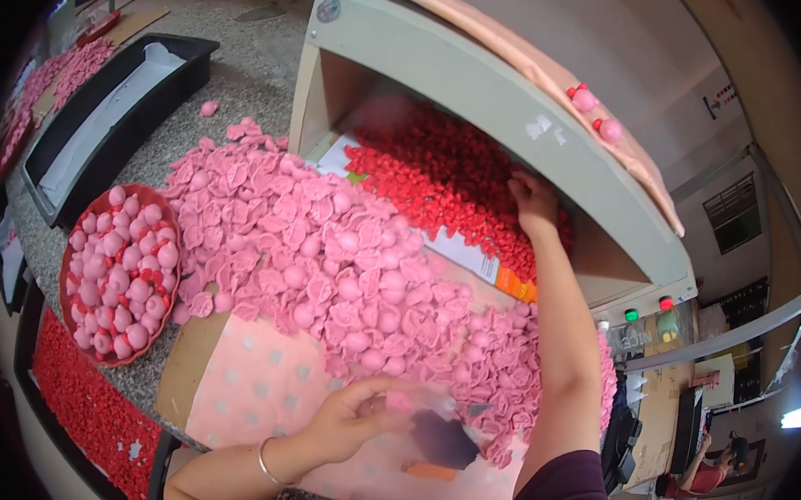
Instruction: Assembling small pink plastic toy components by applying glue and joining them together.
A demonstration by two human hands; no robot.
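Red caps (442, 179) lie heaped inside the pale hooded machine (502, 106) at upper centre of the frame, and the right hand (533, 201) reaches in among them, fingers curled down into the pile; whether they grip any I cannot tell. The left hand (351, 418), at lower centre, pinches a thin clear bag (429, 409) at the near edge of the pink shell heap (327, 245) spread over the bench (252, 67). Best to rake small batches toward the opening. A round tray (118, 272) of assembled pink pieces sits at left.
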